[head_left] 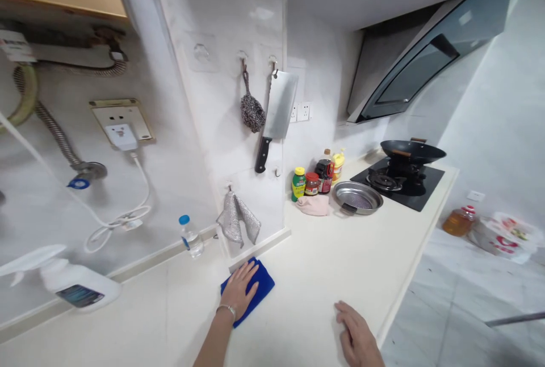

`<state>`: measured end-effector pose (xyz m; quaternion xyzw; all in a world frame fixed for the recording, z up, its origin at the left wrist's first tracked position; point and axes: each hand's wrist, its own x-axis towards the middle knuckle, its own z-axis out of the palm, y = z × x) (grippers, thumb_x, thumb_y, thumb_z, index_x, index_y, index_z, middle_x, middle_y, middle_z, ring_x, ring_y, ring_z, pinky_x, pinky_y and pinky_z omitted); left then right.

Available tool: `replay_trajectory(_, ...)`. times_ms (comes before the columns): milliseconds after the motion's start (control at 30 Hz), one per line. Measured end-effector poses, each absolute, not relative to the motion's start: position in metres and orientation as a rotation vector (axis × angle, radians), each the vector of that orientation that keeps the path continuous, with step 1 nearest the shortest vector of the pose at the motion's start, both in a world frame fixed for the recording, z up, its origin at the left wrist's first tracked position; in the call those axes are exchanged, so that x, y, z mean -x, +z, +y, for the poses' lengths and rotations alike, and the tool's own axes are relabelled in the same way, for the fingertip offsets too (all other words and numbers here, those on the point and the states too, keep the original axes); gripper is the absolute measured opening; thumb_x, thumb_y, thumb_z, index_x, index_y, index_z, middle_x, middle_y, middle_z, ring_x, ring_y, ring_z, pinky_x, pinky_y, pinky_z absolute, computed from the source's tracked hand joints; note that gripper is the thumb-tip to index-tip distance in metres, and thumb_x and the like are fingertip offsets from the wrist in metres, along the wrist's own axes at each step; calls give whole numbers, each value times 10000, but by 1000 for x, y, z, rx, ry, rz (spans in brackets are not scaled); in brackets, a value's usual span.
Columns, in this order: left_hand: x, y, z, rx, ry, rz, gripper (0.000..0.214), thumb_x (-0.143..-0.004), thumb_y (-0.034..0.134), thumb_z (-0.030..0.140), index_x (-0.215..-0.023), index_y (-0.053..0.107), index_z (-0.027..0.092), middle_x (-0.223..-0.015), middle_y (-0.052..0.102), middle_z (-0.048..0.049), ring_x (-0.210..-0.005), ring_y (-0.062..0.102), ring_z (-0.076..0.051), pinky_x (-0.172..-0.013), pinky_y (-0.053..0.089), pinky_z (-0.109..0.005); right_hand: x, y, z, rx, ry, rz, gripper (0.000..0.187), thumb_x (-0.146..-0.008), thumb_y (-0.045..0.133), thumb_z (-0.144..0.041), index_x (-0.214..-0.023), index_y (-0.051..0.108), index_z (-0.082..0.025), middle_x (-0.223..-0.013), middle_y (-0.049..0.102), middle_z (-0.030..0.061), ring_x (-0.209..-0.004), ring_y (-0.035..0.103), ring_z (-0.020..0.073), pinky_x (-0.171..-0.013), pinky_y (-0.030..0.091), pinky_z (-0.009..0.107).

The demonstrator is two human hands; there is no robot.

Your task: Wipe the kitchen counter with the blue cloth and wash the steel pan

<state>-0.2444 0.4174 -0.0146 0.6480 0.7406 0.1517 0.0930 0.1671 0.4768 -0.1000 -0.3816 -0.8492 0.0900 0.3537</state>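
My left hand (239, 294) lies flat on a folded blue cloth (263, 286), fingers stretched out and pressing it to the cream countertop (298, 321). The cloth sits against the low ledge at the foot of the wall corner, and part of it is hidden under my palm. Over the counter near its front edge is my right hand (358, 337), holding nothing, with its fingers loosely extended and the thumb apart. A silvery cloth (238, 219) hangs from a hook above the blue cloth.
A water bottle (191, 236) and a white spray bottle (80, 285) stand to the left. A cleaver (279, 106) and a steel scourer (252, 113) hang above. Rightward are condiment bottles, a pink cloth (314, 205), a steel pan (357, 197) and a wok (413, 152) on the stove.
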Motion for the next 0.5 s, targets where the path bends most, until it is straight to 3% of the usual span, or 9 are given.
replay_trajectory(267, 247, -15, 379, -1731, 464, 2423, 544, -977, 336, 490, -1484, 436, 320, -1595, 420, 6, -1501, 339, -233, -1258, 304, -518, -168, -110, 477, 992, 309, -2156, 311, -861, 476, -166, -1112, 646, -238, -1328, 653, 96, -1254, 613, 260, -1041, 563, 485)
replay_trajectory(500, 189, -34, 368, -1374, 498, 2921, 589, -961, 323, 409, -1489, 438, 176, -1583, 428, -93, -1483, 365, -308, -1216, 352, -543, -169, -113, 477, 1026, 377, -2171, 316, -851, 473, -169, -1115, 636, -226, -1351, 629, 101, -1275, 585, 271, -1085, 517, 504)
